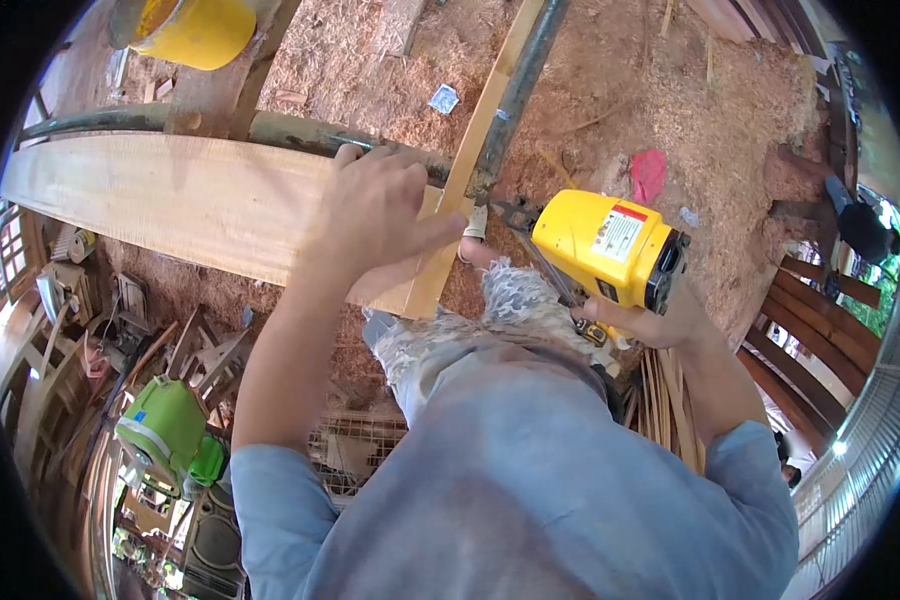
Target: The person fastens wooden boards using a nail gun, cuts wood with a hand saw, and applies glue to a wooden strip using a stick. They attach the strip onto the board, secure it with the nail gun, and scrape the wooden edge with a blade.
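A wide pale wooden board point(185, 200) lies to the left, its right end meeting a narrow wooden strip point(490, 110) set across it. My left hand point(378, 205) presses on the board near that end, fingers bent over its far edge and thumb stretched to the strip. Gripped by its handle in my right hand point(655, 325) is a yellow nail gun point(602, 240) with a black end cap. The gun's nose points left and lies just right of the strip, apart from it. My palm hides part of the board.
A metal pipe point(515, 110) runs beside the strip. A yellow bucket point(205, 35) stands at upper left. Wood shavings point(590, 90) cover the ground. Lower left holds a green machine point(162, 430) among scrap wood. Stacked planks point(815, 340) and another person point(863, 232) are at right.
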Available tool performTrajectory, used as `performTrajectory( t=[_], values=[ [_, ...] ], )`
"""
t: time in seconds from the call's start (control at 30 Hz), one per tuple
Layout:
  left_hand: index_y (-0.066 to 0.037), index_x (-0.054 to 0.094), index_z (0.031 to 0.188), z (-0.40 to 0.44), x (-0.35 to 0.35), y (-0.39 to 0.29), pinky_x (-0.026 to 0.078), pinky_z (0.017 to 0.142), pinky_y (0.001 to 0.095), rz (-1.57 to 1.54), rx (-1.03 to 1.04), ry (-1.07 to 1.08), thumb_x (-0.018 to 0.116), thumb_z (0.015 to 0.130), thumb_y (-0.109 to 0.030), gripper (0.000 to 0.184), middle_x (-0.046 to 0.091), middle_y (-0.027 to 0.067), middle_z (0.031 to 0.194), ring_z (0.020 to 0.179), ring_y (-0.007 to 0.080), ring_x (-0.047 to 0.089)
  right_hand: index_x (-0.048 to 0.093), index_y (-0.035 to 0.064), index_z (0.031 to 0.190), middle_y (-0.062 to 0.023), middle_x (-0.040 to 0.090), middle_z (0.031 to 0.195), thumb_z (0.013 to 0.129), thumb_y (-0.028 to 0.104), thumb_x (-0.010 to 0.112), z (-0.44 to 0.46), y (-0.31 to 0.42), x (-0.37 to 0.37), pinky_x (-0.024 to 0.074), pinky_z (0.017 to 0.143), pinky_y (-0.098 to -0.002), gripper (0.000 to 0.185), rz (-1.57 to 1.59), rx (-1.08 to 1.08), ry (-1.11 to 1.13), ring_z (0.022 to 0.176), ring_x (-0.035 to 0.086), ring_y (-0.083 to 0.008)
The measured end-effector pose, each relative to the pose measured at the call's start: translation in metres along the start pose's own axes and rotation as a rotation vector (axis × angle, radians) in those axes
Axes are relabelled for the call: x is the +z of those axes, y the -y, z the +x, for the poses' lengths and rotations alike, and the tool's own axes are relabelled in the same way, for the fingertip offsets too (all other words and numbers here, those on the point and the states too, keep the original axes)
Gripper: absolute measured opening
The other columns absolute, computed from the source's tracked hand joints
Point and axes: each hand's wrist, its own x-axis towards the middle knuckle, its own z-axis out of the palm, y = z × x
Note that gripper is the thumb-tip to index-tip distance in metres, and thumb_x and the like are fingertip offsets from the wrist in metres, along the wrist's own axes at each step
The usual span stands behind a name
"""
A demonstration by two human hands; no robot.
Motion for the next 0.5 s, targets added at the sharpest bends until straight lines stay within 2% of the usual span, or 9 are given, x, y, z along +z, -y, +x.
performTrajectory(
  t=[0.07,0.13,0.17,0.2,0.27,0.3,0.37,0.47,0.5],
  values=[
    [-0.002,0.065,0.067,0.015,-0.008,0.005,0.045,0.081,0.0460,0.004,-0.049,0.092,0.071,0.079,-0.058,0.057,0.063,0.0134,0.074,0.078,0.0324,0.063,0.063,0.0019,0.125,-0.0119,0.067,0.122,0.082,0.027,0.083,0.002,-0.005,-0.002,0.0472,0.101,-0.0389,0.054,0.101,0.031,0.041,0.114,0.063,-0.0242],
    [0.000,0.070,0.080,0.043,-0.011,0.015,0.052,0.081,0.0487,-0.129,-0.309,0.284,0.061,0.086,-0.067,0.068,0.072,0.0186,0.086,0.087,0.0373,0.070,0.063,0.0024,0.126,-0.0115,0.067,0.122,0.082,0.026,0.084,0.006,0.009,-0.001,0.0474,0.101,-0.0384,0.054,0.158,0.049,0.053,0.114,0.063,-0.0237],
    [0.004,0.070,0.093,0.055,0.003,0.031,0.055,0.080,0.0484,-0.054,-0.120,0.311,0.058,0.086,-0.070,0.075,0.073,0.0214,0.094,0.092,0.0380,0.070,0.063,0.0027,0.126,-0.0111,0.067,0.123,0.082,0.026,0.084,0.008,0.019,-0.002,0.0475,0.101,-0.0380,0.054,0.029,0.004,0.093,0.114,0.063,-0.0233],
    [0.004,0.070,0.093,0.067,0.004,0.029,0.055,0.080,0.0484,-0.061,-0.125,0.305,0.058,0.086,-0.070,0.075,0.073,0.0214,0.094,0.092,0.0380,0.070,0.062,0.0031,0.126,-0.0107,0.067,0.123,0.082,0.026,0.084,0.011,0.025,-0.002,0.0476,0.102,-0.0375,0.055,-0.099,-0.040,0.132,0.115,0.063,-0.0230],
    [0.002,0.070,0.104,0.090,0.009,0.016,0.055,0.081,0.0467,-0.358,-0.302,0.327,0.066,0.084,-0.061,0.066,0.072,0.0221,0.097,0.090,0.0356,0.071,0.062,0.0036,0.127,-0.0103,0.068,0.123,0.081,0.027,0.085,0.018,0.029,0.003,0.0477,0.102,-0.0374,0.056,-0.095,-0.017,0.131,0.115,0.063,-0.0226],
    [0.002,0.070,0.104,0.095,0.011,0.014,0.055,0.081,0.0467,-0.369,-0.306,0.320,0.066,0.084,-0.061,0.066,0.072,0.0221,0.097,0.090,0.0356,0.071,0.062,0.0038,0.128,-0.0106,0.068,0.123,0.080,0.028,0.086,0.022,0.028,0.004,0.0474,0.102,-0.0375,0.059,-0.109,-0.028,0.142,0.116,0.063,-0.0227],
    [0.000,0.069,0.112,0.101,0.013,0.012,0.055,0.083,0.0432,-0.558,-0.279,0.290,0.073,0.080,-0.048,0.057,0.072,0.0213,0.100,0.093,0.0321,0.071,0.062,0.0039,0.128,-0.0109,0.067,0.124,0.079,0.029,0.087,0.029,0.031,0.005,0.0471,0.103,-0.0377,0.061,-0.136,-0.030,0.157,0.117,0.063,-0.0228],
    [0.001,0.069,0.107,0.100,0.011,0.013,0.054,0.084,0.0390,-0.631,-0.189,0.315,0.077,0.077,-0.038,0.050,0.072,0.0203,0.100,0.096,0.0303,0.070,0.062,0.0038,0.129,-0.0109,0.068,0.124,0.076,0.030,0.089,0.042,0.040,0.006,0.0472,0.103,-0.0377,0.065,-0.131,0.008,0.199,0.116,0.063,-0.0228],
    [0.001,0.069,0.107,0.100,0.011,0.014,0.054,0.084,0.0390,-0.645,-0.197,0.311,0.077,0.077,-0.038,0.050,0.072,0.0203,0.100,0.096,0.0303,0.070,0.061,0.0037,0.129,-0.0108,0.067,0.125,0.075,0.029,0.090,0.045,0.042,0.005,0.0471,0.103,-0.0377,0.067,-0.094,0.120,0.174,0.117,0.062,-0.0225]
  ],
)
